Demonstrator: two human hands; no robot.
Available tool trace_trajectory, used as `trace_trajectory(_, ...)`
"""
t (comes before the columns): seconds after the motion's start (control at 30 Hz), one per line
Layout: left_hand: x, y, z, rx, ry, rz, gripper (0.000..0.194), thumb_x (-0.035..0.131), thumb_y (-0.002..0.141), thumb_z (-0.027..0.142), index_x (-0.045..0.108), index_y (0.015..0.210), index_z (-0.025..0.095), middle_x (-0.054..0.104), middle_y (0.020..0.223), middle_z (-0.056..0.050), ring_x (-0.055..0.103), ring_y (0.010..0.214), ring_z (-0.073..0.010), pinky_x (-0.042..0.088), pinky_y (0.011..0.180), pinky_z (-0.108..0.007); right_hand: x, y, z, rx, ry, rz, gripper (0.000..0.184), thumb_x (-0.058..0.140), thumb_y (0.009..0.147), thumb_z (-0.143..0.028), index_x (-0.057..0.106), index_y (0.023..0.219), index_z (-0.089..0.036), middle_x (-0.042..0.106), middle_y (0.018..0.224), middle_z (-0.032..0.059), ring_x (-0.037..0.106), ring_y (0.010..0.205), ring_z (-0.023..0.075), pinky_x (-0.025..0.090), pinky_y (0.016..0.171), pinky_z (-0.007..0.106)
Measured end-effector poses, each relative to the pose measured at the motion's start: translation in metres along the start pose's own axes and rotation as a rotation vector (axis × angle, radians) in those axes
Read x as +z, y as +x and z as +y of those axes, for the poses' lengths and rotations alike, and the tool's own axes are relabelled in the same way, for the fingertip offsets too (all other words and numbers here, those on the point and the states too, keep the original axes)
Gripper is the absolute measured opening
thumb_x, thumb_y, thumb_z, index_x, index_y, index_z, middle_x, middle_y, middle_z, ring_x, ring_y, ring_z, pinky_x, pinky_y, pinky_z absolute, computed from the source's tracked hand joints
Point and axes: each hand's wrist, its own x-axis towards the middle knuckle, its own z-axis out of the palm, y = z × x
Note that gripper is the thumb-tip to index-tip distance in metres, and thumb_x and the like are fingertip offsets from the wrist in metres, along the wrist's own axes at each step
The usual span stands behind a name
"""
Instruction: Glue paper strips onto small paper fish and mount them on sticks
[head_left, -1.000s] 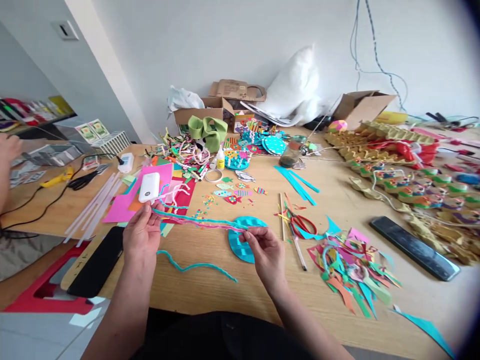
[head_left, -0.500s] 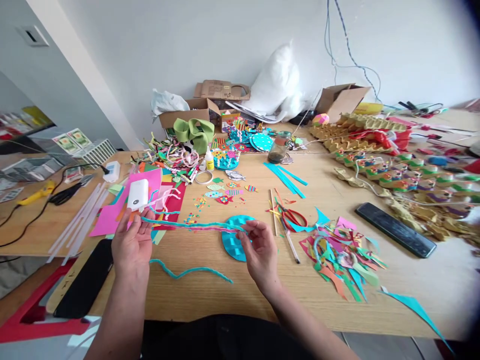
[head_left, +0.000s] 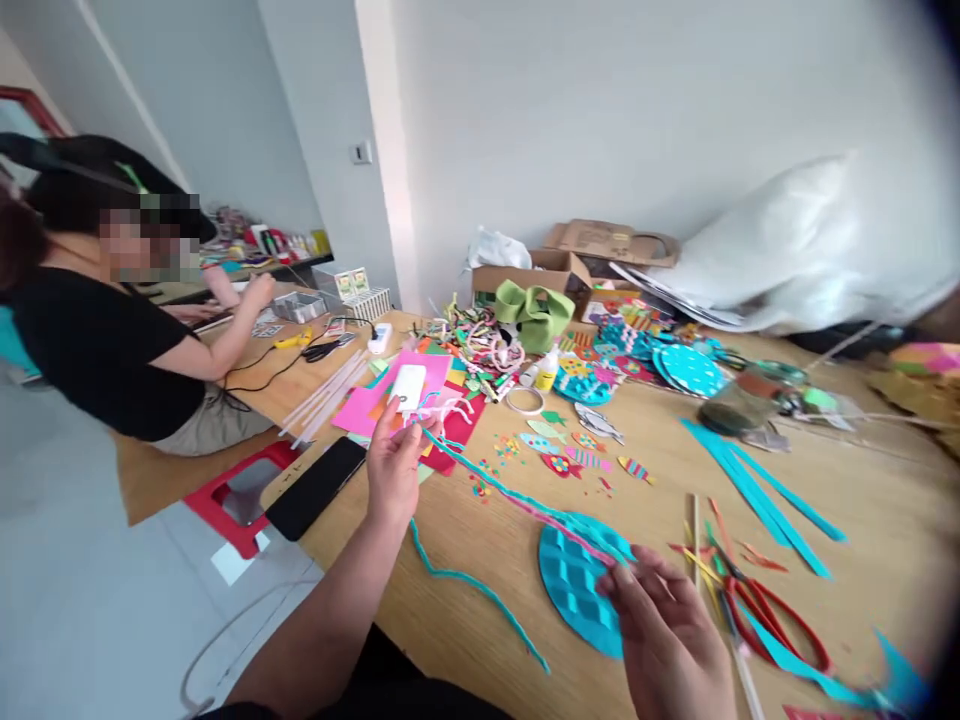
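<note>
Teal and pink yarn strands (head_left: 499, 483) stretch between my two hands above the table. My left hand (head_left: 394, 470) pinches their far left end, where pale pink ends hang past the fingers near a white device (head_left: 408, 387). On the right, my right hand (head_left: 667, 625) holds the other end between thumb and fingertips. Under the strands, partly covered by the right hand, lies a round teal paper disc (head_left: 566, 575) with raised folded squares. A loose teal yarn piece (head_left: 474, 582) lies curved on the table between my forearms.
Red-handled scissors (head_left: 780, 620) and teal paper strips (head_left: 757, 495) lie on the right. Paper fish (head_left: 589, 460), a tape roll (head_left: 525, 401) and a glue bottle (head_left: 547, 371) are behind the strands. A black phone (head_left: 319, 490) rests left. Another person (head_left: 97, 330) sits at the far left.
The view has swung left, bringing another person into sight. Both hands keep hold of the yarn strands, which now slant down toward the right hand.
</note>
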Motion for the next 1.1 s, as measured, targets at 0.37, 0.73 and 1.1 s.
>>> trace_trajectory(0.37,-0.019,0.003,0.01,-0.023,0.009,0.051,0.077,0.078,0.065,0.028,0.043,0.133,0.017,0.072,0.073,-0.005,0.069,0.084,-0.0243,0.053,0.078,-0.04,-0.003,-0.023,-0.004,0.053,-0.455,-0.341,0.035,0.069,0.072,-0.044,0.057,0.094,-0.019,0.057,0.066,-0.0012,0.055,0.062,0.0141,0.045,0.061,0.025)
trace_trajectory(0.73,-0.036,0.008,0.005,-0.023,0.214,0.048,0.059,0.077,0.064,0.033,0.057,0.118,0.017,0.068,0.063,-0.001,0.066,0.062,-0.0169,0.051,0.058,-0.026,-0.001,-0.034,-0.006,0.066,-0.609,-0.511,0.043,0.062,0.077,-0.048,0.062,0.111,-0.021,0.055,0.066,-0.0001,0.058,0.062,0.0166,0.05,0.065,0.03)
trace_trajectory(1.1,-0.036,-0.009,0.011,-0.094,0.391,-0.031,0.055,0.072,0.069,0.035,0.055,0.119,0.016,0.067,0.062,0.001,0.053,0.046,-0.0077,0.042,0.045,-0.018,0.011,-0.038,-0.011,-0.038,-0.973,-1.017,0.026,0.055,0.083,-0.044,0.066,0.094,-0.022,0.062,0.085,0.0031,0.057,0.065,0.0121,0.046,0.056,0.021)
